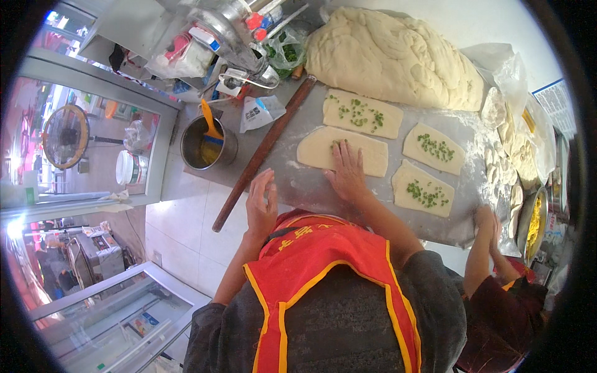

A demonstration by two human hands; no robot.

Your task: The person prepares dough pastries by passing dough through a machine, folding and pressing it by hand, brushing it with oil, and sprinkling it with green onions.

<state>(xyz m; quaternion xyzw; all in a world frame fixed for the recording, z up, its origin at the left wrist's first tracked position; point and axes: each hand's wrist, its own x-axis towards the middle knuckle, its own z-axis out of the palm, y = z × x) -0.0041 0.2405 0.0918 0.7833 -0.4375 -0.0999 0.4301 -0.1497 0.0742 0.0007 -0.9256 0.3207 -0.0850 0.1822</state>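
Observation:
My right hand (349, 175) rests on a flat, oblong sheet of dough (315, 148), fingers pointing away from me. Some chopped green scallion shows at its fingertips; what lies beneath the palm is hidden. Raised at the front edge of the metal worktop (289, 184), my left hand (262, 200) holds nothing, its fingers loosely parted. Just left of that hand a long wooden rolling pin (266, 151) lies diagonally, its near end jutting past the edge. Behind and to the right lie more dough sheets strewn with scallion: a rear one (389, 122) and two at right (454, 163) (399, 186).
A huge dough mass (392, 56) fills the back. At left stands a metal pot (186, 144) with an orange-handled brush (208, 116). A co-worker's hands (487, 221) are at the right, near dough pieces (499, 165) and a bowl of yellow food (527, 247).

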